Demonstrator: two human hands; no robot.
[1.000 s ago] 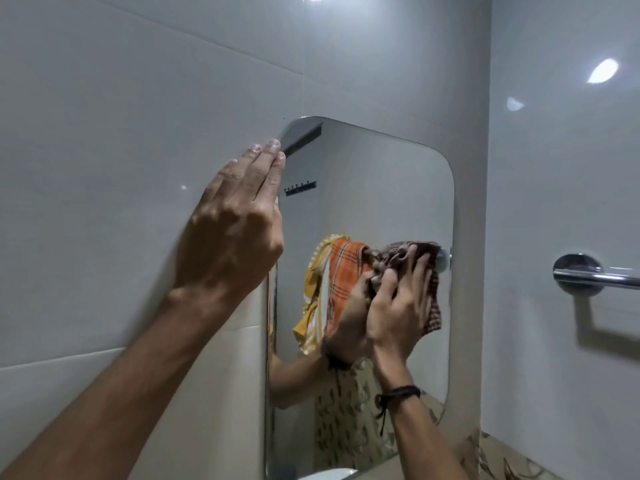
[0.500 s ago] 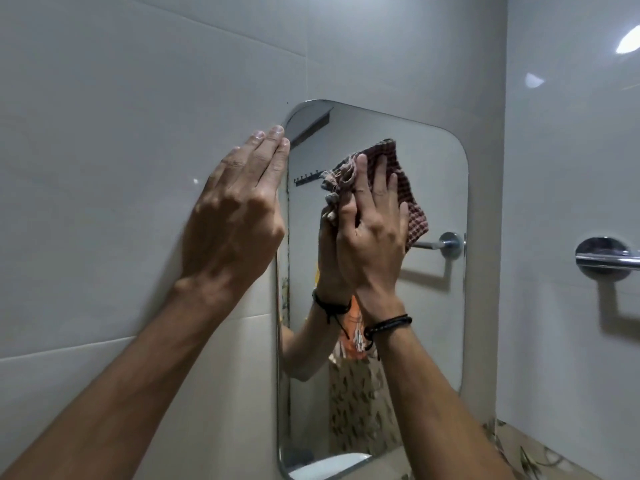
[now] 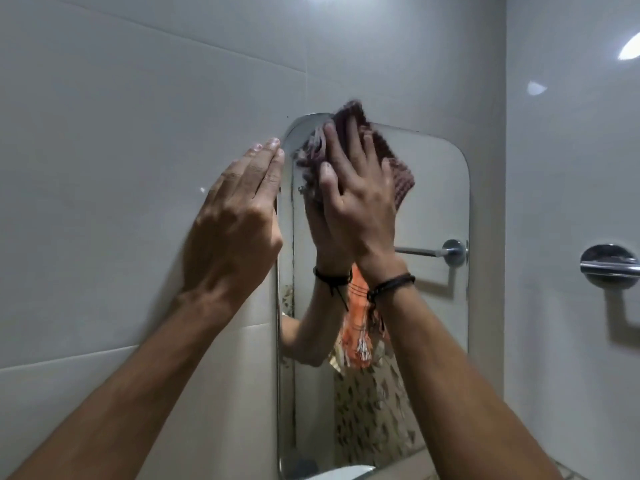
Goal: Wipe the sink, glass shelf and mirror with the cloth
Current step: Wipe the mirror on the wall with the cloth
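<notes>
We are pressing the cloth at eleven o'clock on the mirror under our right hand, fingers spread, aiming for even pressure; our flat left hand is bracing on the wall.

The walls are covered with large glossy pale grey tiles with thin joints, they meet in a corner at the right, where a chrome towel rail throws a shadow and bright light spots are reflected above.

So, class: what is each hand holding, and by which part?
The right hand presses the cloth, at its middle, against the mirror; the left hand holds nothing.
</notes>
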